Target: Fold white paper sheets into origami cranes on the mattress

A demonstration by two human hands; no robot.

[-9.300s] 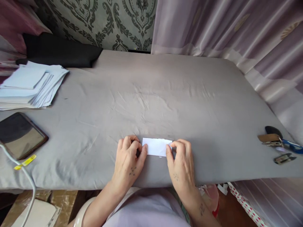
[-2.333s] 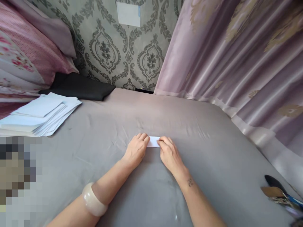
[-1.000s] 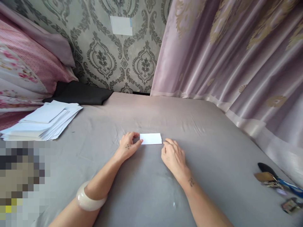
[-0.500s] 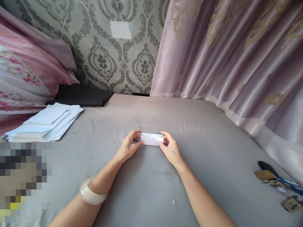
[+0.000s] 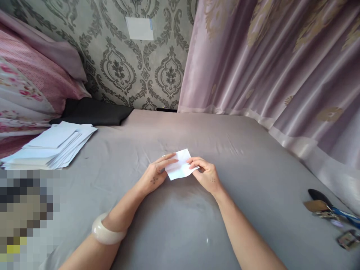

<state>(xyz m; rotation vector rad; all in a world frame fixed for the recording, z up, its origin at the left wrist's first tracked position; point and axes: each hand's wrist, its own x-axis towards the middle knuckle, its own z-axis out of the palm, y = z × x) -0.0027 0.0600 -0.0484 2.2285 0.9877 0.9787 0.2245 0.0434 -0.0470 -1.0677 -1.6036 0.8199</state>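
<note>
A small piece of white paper [image 5: 180, 170] is held between my two hands over the grey sheet [image 5: 180, 213]. It sits tilted, with its far right corner raised. My left hand [image 5: 157, 170] grips the paper's left side, fingers laid across the top and thumb hidden beneath. My right hand [image 5: 206, 174] pinches the right edge between thumb and fingers, and a bit of paper curls there. Whether the paper is folded in layers I cannot tell. A white bangle [image 5: 108, 229] circles my left forearm.
A stack of white paper [image 5: 53, 146] lies at the left, with a folded black cloth [image 5: 95, 111] behind it. Keys with a brown tag [image 5: 316, 206] and a small dark item [image 5: 348, 239] lie at the right. Purple curtains [image 5: 239, 67] hang along the right side.
The paper has gone from a narrow, level strip to a wider, tilted piece showing more of its face. My left fingers have moved onto its top. The view has shifted slightly.
</note>
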